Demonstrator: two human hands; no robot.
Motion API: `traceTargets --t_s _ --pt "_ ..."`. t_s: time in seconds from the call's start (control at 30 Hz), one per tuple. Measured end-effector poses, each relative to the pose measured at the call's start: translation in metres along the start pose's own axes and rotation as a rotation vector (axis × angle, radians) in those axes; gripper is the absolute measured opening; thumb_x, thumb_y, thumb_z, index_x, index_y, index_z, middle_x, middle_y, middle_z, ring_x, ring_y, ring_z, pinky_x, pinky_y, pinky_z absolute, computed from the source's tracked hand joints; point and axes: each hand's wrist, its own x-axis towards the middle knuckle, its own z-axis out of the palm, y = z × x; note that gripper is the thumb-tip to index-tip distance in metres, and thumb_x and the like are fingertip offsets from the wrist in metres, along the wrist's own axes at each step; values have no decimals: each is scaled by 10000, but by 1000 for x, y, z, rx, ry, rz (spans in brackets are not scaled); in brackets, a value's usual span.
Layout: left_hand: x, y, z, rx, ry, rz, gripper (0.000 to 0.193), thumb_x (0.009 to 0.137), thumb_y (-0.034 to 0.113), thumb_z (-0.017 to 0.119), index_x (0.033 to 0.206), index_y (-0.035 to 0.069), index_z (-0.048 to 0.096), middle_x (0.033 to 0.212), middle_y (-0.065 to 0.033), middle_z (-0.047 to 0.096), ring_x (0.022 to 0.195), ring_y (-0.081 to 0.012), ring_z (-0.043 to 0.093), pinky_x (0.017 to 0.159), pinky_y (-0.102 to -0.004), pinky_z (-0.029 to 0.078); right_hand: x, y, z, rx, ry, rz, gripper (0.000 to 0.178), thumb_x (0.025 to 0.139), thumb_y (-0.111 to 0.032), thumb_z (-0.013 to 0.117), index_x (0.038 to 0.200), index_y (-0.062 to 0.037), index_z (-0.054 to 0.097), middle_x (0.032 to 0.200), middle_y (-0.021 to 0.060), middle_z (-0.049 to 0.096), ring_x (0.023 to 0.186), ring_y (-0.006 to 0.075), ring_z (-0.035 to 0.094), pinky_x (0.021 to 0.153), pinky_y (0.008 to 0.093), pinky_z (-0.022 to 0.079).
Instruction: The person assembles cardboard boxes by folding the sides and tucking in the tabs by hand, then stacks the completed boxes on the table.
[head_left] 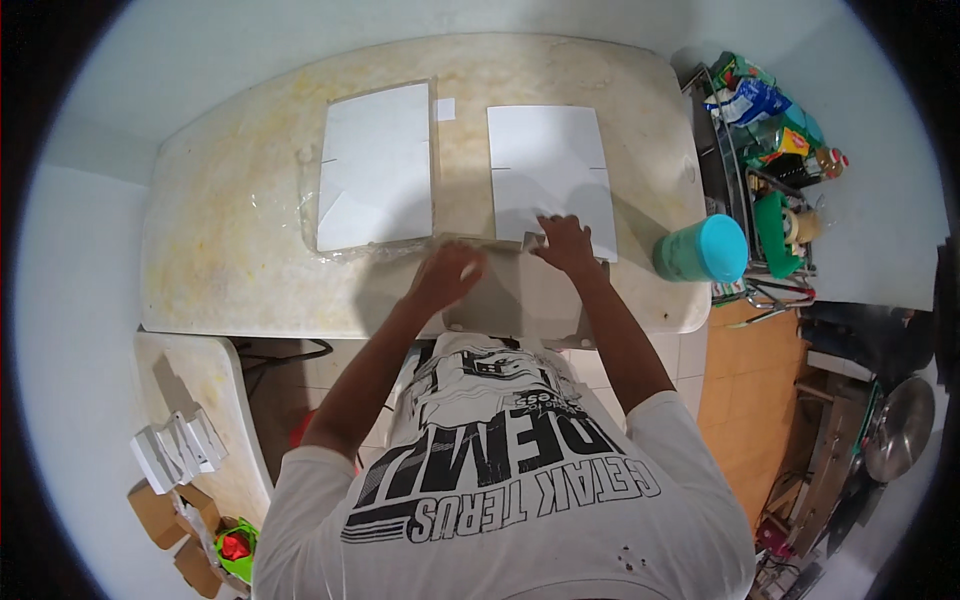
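Note:
A greyish-brown flat board [545, 300] lies at the table's near edge, in front of my body. My right hand [565, 243] is open, fingers spread over the lower part of a white sheet [545, 150], with the thumb by the board's upper edge. To its left, my left hand [447, 275] is over the board's left side. Its fingers are loosely curved and apart, and nothing shows in them. Farther left lies a stack of white sheets [378, 165] in clear plastic wrapping, each side marked by a short dark line.
The table [230, 220] has a stained pale top. A small white paper square [445, 109] lies between the sheets. At the right edge stands a tub with a turquoise lid [722, 248], beside a rack [735, 150] of packets and bottles. White folded pieces [178, 447] sit on the lower left surface.

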Motion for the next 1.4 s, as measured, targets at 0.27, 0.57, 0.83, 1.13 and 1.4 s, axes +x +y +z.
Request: traceTargets --t_s 0.27,0.57,0.83,1.13,1.4 --pt "70 -33 42 363 41 -31 188 758 158 574 936 98 574 782 -119 612 794 -314 600 698 -430 468 -1 -8 19 -180 474 -291 29 698 -84 566 694 -112 569 862 20 467 935 210 464 938 516 311" --pt "15 -19 60 -68 463 -318 109 788 140 535 866 65 516 782 -168 597 762 -363 579 640 -447 443 -3 -39 42 246 288 -65 134 738 -170 618 848 -98 642 903 61 544 846 231 553 780 380 450" --pt "-4 -10 68 -62 452 -343 118 797 155 524 873 65 508 808 -160 597 754 -370 570 648 -432 443 15 -39 66 1002 181 391 229 718 -99 668 926 -20 612 813 104 598 687 195 615 597 294 515" --pt "-15 -40 78 -969 153 -801 179 817 246 586 869 76 557 777 -28 568 699 -154 533 643 -321 439 -29 -52 60 850 -176 166 263 665 -141 628 893 -20 582 773 93 608 635 168 598 603 337 488" --pt "-15 -33 67 -1158 109 -817 210 835 284 580 865 76 580 773 -16 514 732 -131 505 661 -307 450 -44 -41 66 1293 -456 407 288 808 -182 571 1060 -48 535 1027 92 581 903 202 587 754 346 507"
